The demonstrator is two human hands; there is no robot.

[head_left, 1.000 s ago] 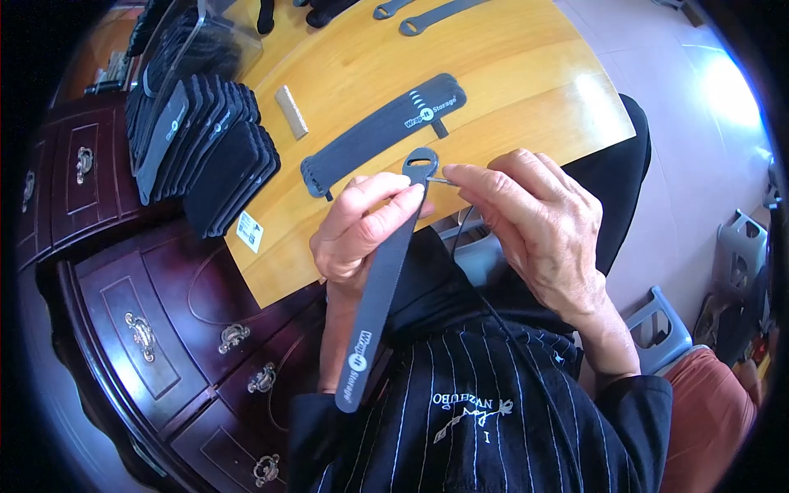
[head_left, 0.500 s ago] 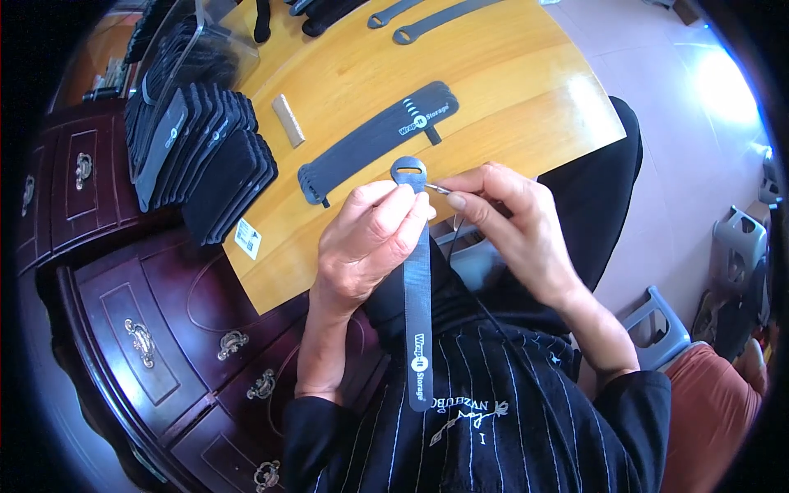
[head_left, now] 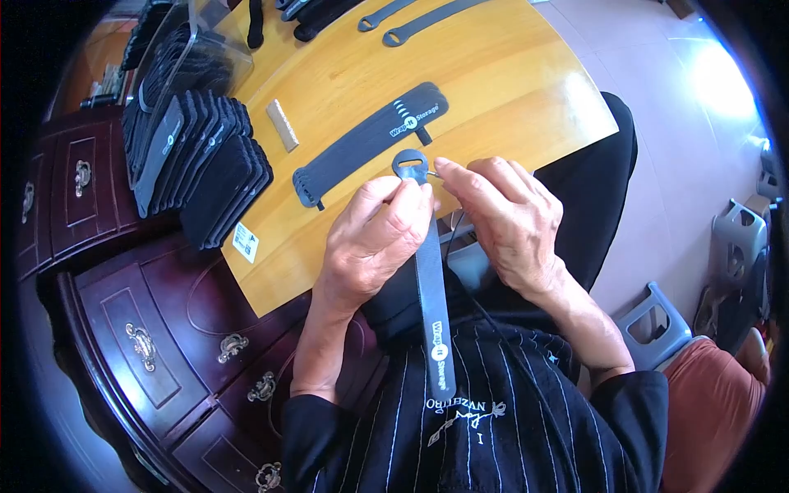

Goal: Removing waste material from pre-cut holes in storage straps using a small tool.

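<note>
In front of my chest, my left hand [head_left: 371, 234] pinches a grey strap [head_left: 432, 271] just below its rounded end, which has a slot through it. The strap's long tail hangs down over my striped shirt. My right hand [head_left: 514, 222] is closed on a thin metal tool [head_left: 432, 173], mostly hidden by the fingers. Its tip meets the strap's edge beside the slotted end. Beyond my hands, a neat stack of dark grey straps [head_left: 357, 148] lies on the wooden table [head_left: 485, 90], with a small dark tab showing at its near side.
A tan textured strip [head_left: 282, 125] lies left of the stack. Piles of black straps [head_left: 226, 181] stand at the table's left edge by a clear bin [head_left: 222, 49]. Two loose straps [head_left: 436, 22] lie at the far side. Dark wooden drawers [head_left: 144, 345] are left, grey stools [head_left: 653, 324] right.
My right hand has turned over the metal tool, covering more of it, and its fingers have come closer to the strap. The strap's hanging tail has swung to the right.
</note>
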